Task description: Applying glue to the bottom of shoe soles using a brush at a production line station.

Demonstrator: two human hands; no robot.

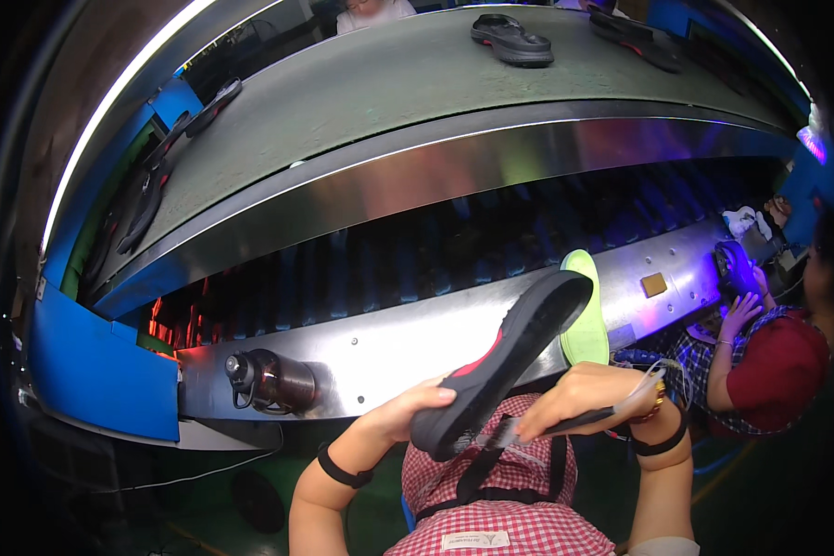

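My left hand (400, 413) is closed around the near end of a black shoe sole (519, 347) with a red patch along its side. The sole is tilted, its far end pointing up and to the right. My right hand (579, 400) grips a brush (574, 421) with a dark handle and pale bristles. Those bristles lie at the right edge of the sole's near end and seem to touch it. Just behind the sole, a lime-green insole-shaped piece (587, 320) rests on the metal ledge.
A metal ledge (417, 357) runs before me, carrying a dark bottle (273, 380) and a tan block (653, 284). Beyond it a conveyor belt (371, 102) carries several soles, including a black pair (512, 42). At right, a person in a red cap (777, 366) handles another sole (734, 269).
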